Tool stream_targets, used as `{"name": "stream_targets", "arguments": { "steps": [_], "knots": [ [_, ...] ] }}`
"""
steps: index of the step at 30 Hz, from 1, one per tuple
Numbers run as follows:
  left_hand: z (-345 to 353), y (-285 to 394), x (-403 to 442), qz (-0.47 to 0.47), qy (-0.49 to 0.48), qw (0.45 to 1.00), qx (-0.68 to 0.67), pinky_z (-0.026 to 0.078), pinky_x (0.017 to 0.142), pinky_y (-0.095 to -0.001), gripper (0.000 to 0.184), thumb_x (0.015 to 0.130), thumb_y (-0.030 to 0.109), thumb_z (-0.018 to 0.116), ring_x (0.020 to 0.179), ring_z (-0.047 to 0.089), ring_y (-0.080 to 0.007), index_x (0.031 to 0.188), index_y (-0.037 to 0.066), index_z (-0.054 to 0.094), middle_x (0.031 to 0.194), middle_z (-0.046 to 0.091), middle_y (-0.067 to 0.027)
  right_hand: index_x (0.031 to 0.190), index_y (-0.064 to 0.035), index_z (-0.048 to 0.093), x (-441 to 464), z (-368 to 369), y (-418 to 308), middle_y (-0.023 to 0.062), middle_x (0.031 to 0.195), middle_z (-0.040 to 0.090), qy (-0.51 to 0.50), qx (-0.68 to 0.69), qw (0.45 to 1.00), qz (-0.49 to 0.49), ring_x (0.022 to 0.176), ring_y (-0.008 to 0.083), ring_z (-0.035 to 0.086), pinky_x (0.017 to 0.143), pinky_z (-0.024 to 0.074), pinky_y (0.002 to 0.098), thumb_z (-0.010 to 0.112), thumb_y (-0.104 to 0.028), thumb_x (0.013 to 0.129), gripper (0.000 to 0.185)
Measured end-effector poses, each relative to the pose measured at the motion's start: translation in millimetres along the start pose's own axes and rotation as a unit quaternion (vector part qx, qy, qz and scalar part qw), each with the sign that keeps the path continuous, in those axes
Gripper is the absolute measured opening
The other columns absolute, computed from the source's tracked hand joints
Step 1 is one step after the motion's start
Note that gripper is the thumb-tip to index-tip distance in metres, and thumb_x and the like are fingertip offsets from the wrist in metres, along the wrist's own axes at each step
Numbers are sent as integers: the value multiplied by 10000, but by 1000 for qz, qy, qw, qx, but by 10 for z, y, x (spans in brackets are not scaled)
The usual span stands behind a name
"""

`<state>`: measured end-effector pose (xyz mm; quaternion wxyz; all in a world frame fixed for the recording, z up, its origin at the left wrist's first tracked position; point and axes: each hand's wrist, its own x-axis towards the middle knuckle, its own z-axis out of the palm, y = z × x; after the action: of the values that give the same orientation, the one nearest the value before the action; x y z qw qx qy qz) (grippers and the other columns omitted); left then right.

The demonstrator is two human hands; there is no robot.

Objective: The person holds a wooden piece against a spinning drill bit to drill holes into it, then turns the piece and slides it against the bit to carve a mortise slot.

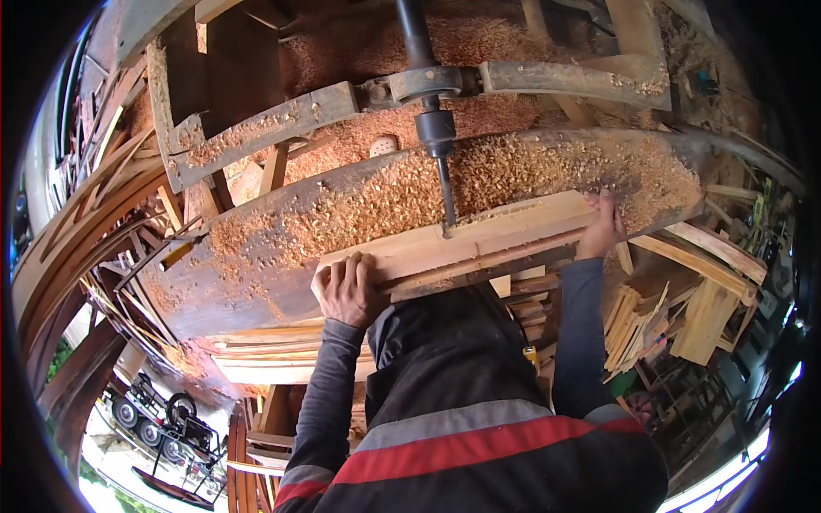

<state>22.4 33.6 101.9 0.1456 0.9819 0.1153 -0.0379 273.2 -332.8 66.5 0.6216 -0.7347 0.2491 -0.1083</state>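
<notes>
A pale wooden board (505, 229) lies across the worn, chip-covered work table (222, 299) in front of my body. My left hand (349, 286) is closed around the board's left end, fingers curled over its top. At the board's right end, my right hand (604, 224) grips it with the fingertips on the upper face. A long drill bit (446, 192), held in a dark chuck (435, 126), meets the far edge of the board near its middle, at a small dark notch. Whether the bit is turning cannot be seen.
Wood chips (368, 205) are heaped along the table behind the board. A wooden frame (265, 128) carries the drill's shaft (415, 34). Stacked boards (282, 355) lie near my left arm, and wood offcuts (633, 325) are piled at right. Curved timber strips (85, 214) stand at far left.
</notes>
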Motion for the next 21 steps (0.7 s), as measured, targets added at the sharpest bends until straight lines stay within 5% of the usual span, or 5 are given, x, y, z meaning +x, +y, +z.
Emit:
{"name": "stream_targets", "arguments": {
  "steps": [8,9,21],
  "knots": [
    [7,63,-79,-18,-4,1000,4,390,943,-497,618,588,337,852,1013,588,-307,1118,133,608,1035,637,-63,817,34,709,-109,-157,-56,89,803,719,-46,-51,997,-33,772,157,658,774,515,302,691,-181,962,260],
    [40,36,-128,-6,-9,1000,2,390,940,-499,618,586,328,850,1019,587,-309,1119,132,607,1041,638,-65,782,28,699,-133,-297,122,83,797,715,-21,48,998,20,779,150,653,770,514,310,694,-176,959,270],
    [41,224,-240,47,11,998,-42,404,914,-516,566,624,349,831,997,608,-308,1100,125,625,1033,657,-73,742,12,653,-337,-794,173,96,758,692,29,28,999,3,764,181,664,813,522,341,684,-123,950,250]
  ]
}}
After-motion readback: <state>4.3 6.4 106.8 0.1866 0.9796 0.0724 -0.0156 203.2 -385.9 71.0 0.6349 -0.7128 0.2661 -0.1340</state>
